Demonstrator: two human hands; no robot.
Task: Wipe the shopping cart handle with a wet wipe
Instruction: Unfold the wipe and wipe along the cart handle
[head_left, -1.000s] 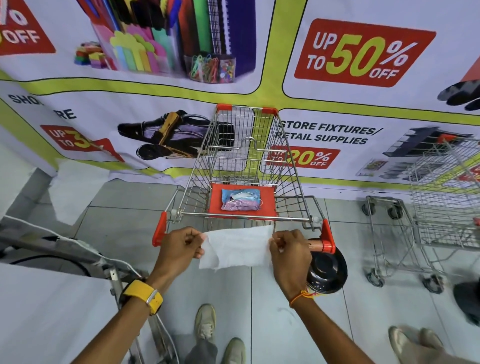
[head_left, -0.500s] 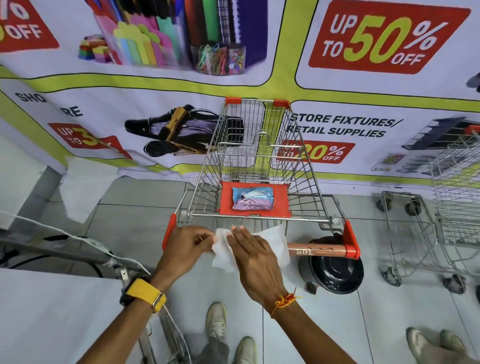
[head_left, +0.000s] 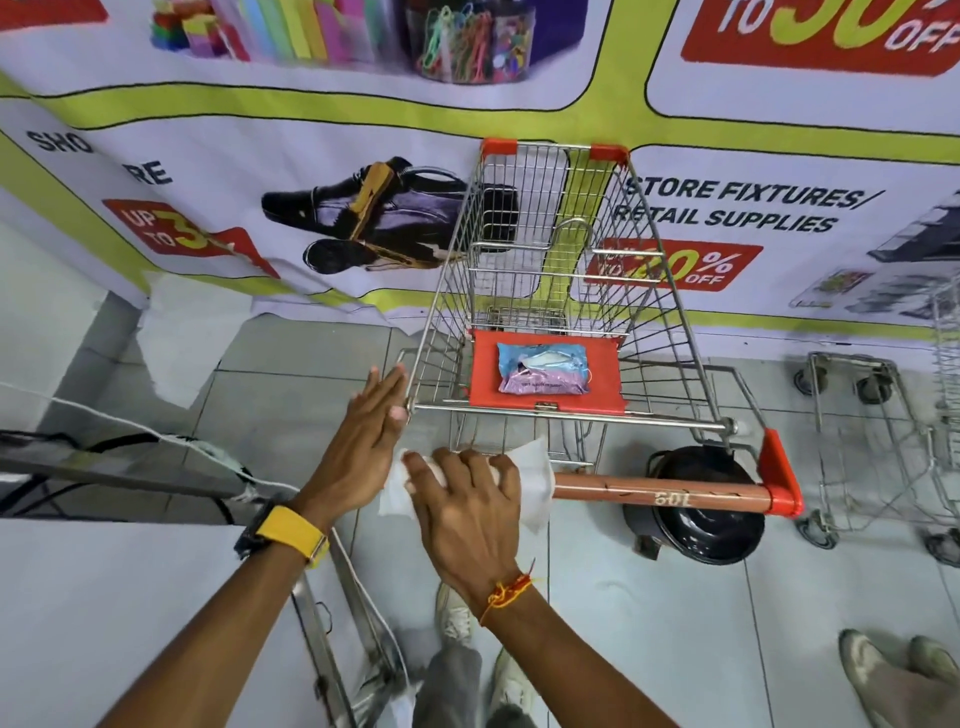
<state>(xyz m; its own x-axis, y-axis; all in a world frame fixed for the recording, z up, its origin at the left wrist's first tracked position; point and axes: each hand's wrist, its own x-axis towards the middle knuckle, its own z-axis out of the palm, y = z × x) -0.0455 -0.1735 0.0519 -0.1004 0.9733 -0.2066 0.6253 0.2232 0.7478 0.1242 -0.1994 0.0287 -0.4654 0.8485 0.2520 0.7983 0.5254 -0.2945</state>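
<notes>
Head view — right hand (head_left: 467, 512) fingers (head_left: 447, 467) clenched round wet wipe (head_left: 535, 480) on cart handle (head_left: 660, 496), left hand (head_left: 366, 447) flat, released

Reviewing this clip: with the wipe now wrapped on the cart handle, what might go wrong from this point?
Two risks. The right hand holds the wet wipe only at the handle's left end, so the bare stretch toward the red right cap may go unwiped. The left hand lies open and flat beside the basket corner, not gripping, so the wheeled cart may roll under pressure.
</notes>
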